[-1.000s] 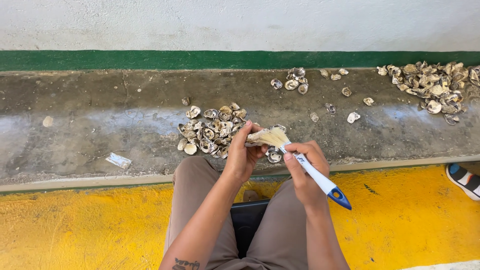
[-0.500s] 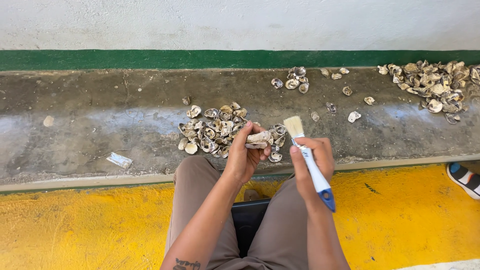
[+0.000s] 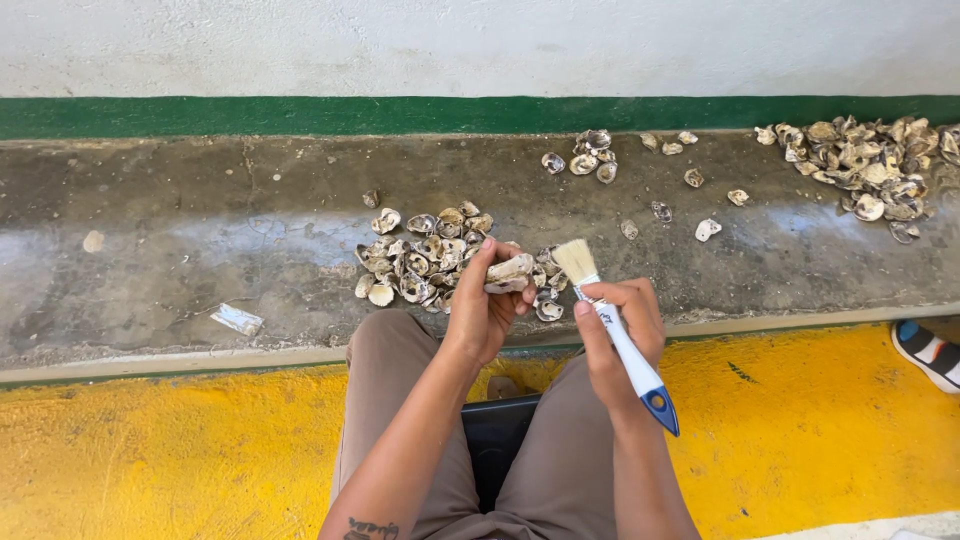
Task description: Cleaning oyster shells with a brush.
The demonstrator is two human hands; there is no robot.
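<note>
My left hand (image 3: 483, 305) grips a pale oyster shell (image 3: 511, 271) over my knees. Beside it, my right hand (image 3: 620, 320) holds a paintbrush (image 3: 617, 335) with a white and blue handle; its pale bristles point up and stand just right of the shell, apart from it. Right behind both hands, a pile of shells (image 3: 425, 255) lies on the grey concrete ledge (image 3: 200, 250).
A small group of shells (image 3: 590, 157) and a bigger heap (image 3: 865, 165) lie farther back on the ledge near the green stripe. A scrap of wrapper (image 3: 237, 319) lies at left. Another person's shoe (image 3: 928, 350) rests on the yellow floor (image 3: 140, 450) at right.
The brush lay across the shell with bristles on it; it has since swung upright and off the shell to the right. My left hand keeps holding the shell.
</note>
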